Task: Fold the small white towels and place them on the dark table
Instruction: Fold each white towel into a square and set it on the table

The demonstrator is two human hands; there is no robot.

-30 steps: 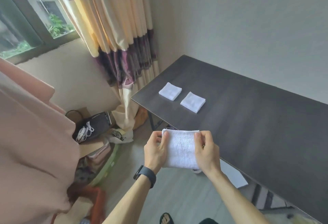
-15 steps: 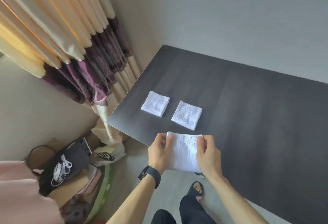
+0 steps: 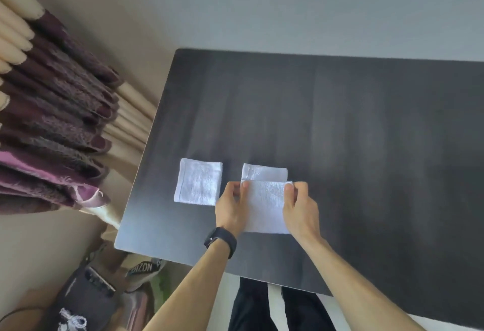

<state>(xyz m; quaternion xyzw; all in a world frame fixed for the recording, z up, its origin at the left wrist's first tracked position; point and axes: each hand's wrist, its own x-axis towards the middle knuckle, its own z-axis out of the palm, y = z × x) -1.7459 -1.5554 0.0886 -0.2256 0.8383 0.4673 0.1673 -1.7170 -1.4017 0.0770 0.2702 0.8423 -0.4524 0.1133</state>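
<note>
We see a small white terry towel (image 3: 265, 206), folded into a rectangle, stretched between both hands above the dark wood-grain table (image 3: 366, 147). The left hand (image 3: 230, 209), with a black watch (image 3: 221, 241) on its wrist, pinches the towel's left edge. The right hand (image 3: 301, 207) pinches the right edge, thumb on top. We cannot tell whether the towel touches the tabletop. Its far edge overlaps a second folded white towel (image 3: 264, 171) lying on the table. A third folded white square towel (image 3: 198, 184) lies just left of the left hand's fingers. A purple-and-cream curtain (image 3: 57, 126) hangs at left.
</note>
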